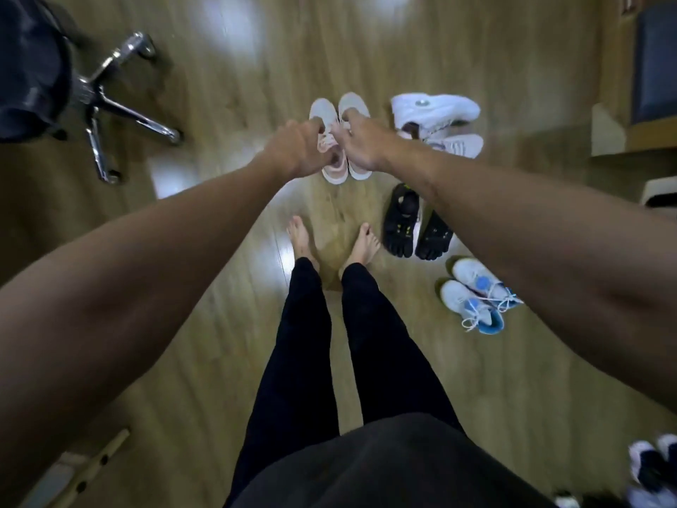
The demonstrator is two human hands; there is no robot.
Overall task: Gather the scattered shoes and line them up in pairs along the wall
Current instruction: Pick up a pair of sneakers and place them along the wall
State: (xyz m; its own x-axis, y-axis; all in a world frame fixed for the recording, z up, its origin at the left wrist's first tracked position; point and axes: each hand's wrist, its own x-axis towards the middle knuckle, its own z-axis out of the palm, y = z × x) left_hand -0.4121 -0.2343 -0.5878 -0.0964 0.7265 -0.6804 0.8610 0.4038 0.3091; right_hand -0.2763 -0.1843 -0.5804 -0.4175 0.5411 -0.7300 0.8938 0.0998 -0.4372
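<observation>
Wooden floor [205, 86], glossy with patches of glare, fills the view beneath a person standing barefoot and reaching down and forward with both arms. At the centre the left hand [293, 148] is closed on the left shoe of a pale pink pair [344, 170], and the right hand [362, 144] is closed on its partner; the two shoes sit side by side, touching, toes pointing away, though whether they are lifted or resting on the floor cannot be told. Just to the right lie a white high-top shoe [436, 110] and a pale pink sneaker [458, 145] tipped against each other, not yet squared up. Nearer the feet a black toe-shoe pair [414, 225] stands together, and beyond it a white and blue laced pair [476, 295] sits at a slant. More shoes, dark and white [652, 467], show at the bottom right corner, blurred. Judged from this, the pairing is largely done but no neat row along a wall is visible, so the lining up seems still ahead. For moving, the floor ahead and to the left is open until the chrome legs of an office chair [110, 104]; the right side is crowded by shoes and low furniture [622, 133], so carrying leftward looks easier
</observation>
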